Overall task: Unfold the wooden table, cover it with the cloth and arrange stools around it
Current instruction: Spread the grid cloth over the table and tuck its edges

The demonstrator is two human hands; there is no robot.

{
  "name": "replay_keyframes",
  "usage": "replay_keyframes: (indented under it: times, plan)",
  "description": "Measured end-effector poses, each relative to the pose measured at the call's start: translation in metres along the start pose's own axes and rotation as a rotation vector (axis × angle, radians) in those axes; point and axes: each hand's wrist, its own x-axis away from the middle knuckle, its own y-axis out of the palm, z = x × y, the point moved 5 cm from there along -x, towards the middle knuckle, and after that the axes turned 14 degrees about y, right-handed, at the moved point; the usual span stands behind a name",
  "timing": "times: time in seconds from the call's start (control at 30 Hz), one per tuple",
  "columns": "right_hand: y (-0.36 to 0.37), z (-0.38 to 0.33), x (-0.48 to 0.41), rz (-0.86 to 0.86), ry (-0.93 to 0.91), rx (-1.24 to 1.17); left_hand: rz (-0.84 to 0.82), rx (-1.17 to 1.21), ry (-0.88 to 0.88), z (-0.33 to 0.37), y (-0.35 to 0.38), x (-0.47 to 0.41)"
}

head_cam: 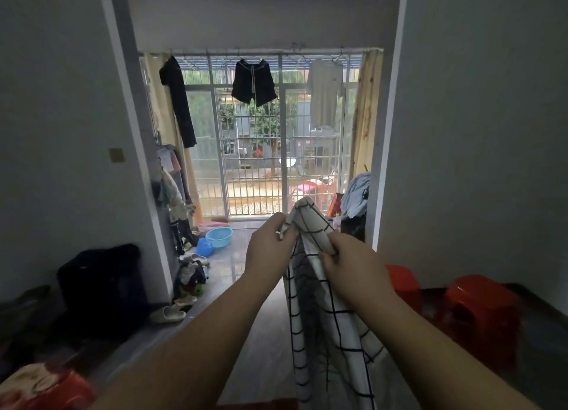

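Note:
A white cloth with a black grid pattern point(325, 333) hangs bunched in front of me, held up at chest height. My left hand point(270, 247) pinches its upper left edge. My right hand point(353, 265) grips the folds just to the right, a little lower. The cloth's top corner sticks up between the two hands and the rest drapes down past the bottom of the view. Two red plastic stools point(479, 311) point(402, 283) stand on the floor at the right by the wall. A brown strip at the bottom edge point(258, 405) may be the wooden table; I cannot tell.
A black suitcase point(101, 286) stands by the left wall, with slippers point(167, 314) and scattered clothes beside it. Blue basins point(218, 236) lie near the balcony door. Another red stool with a patterned top point(40, 388) is at the bottom left. Laundry hangs above the barred window.

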Motion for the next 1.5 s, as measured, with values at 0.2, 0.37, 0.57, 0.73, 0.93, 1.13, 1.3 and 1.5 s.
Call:
replay_keyframes:
  times: [0.2,0.37,0.57,0.73,0.93,1.13,1.3,1.5]
  plan:
    - [-0.001,-0.020,-0.004,-0.184,0.083,-0.203,0.027,0.039,0.017,0.002,-0.015,-0.003]
    - [0.004,-0.022,-0.001,-0.171,0.120,-0.361,-0.050,0.094,0.128,0.002,-0.025,0.004]
    - [0.028,-0.026,-0.001,-0.281,0.152,-0.532,-0.376,0.207,0.141,-0.006,-0.030,0.016]
    - [0.048,-0.031,0.006,-0.346,0.158,-0.646,-0.598,0.301,0.125,-0.013,-0.031,0.026]
    - [0.065,-0.033,0.019,-0.384,0.084,-0.536,-0.513,0.201,0.002,-0.034,-0.051,0.024]
    - [0.084,-0.049,0.029,-0.492,-0.007,-0.428,-0.624,0.032,0.006,-0.049,-0.069,0.026]
    - [0.100,-0.069,0.035,-0.549,-0.065,-0.355,-0.748,-0.248,0.186,-0.072,-0.091,0.017]
    - [0.112,-0.095,0.041,-0.608,-0.121,-0.299,-0.811,-0.063,0.229,-0.078,-0.118,0.022]
